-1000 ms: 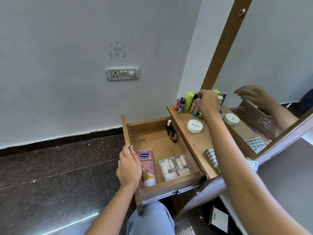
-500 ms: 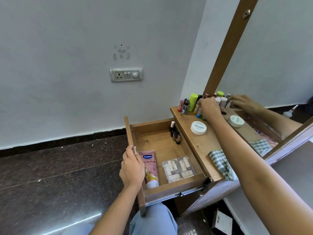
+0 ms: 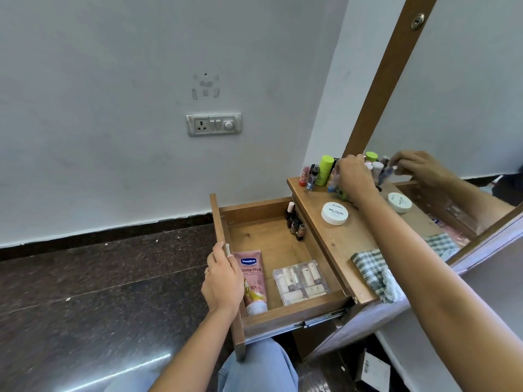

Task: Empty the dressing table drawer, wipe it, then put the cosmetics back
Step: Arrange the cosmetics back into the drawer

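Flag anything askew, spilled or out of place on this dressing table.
Nothing spilled or broken. The green-and-white checked cloth lies crumpled at the near end of the wooden tabletop, partly hanging over its edge. In the open wooden drawer, the clear plastic case sits slightly skewed.

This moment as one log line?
left hand grips wooden drawer front | right hand at tabletop bottles | pink plastic tube in drawer

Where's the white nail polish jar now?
Head view: the white jar stands on the tabletop, right of the open drawer, between the right hand and the checked cloth.
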Available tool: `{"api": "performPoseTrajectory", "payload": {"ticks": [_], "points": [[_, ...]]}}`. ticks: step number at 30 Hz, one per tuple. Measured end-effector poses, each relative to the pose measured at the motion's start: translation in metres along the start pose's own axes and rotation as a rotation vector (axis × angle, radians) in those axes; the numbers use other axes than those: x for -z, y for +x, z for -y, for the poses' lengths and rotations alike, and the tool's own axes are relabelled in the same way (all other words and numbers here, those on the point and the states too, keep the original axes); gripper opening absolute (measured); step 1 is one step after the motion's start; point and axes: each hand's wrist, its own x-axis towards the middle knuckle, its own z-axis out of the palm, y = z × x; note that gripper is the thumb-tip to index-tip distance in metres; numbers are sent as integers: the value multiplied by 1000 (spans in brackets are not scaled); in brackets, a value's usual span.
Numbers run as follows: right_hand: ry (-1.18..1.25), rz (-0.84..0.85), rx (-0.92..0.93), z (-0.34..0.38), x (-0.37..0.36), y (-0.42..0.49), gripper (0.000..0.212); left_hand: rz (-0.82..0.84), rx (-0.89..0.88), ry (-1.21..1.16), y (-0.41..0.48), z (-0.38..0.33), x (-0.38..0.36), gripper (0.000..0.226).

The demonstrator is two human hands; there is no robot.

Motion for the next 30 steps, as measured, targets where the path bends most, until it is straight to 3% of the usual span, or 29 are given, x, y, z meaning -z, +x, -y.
{"api": "performPoseTrajectory", "payload": {"ticks": [3, 7, 13, 19, 30], "points": [[213, -57, 17, 21, 22, -8, 15, -1, 0, -8, 0, 0, -1, 37], [476, 151, 109, 79, 39, -31, 12, 6, 1, -16, 0, 0, 0, 38], [457, 386, 230, 162, -37, -38, 16, -3, -4, -19, -1, -3, 3, 36], [445, 398, 287, 205, -96, -44, 8, -4, 10, -19, 0, -2, 2, 37], [469, 363, 332, 224, -119, -41, 10, 6, 23, -40, 1, -1, 1, 38]]}}
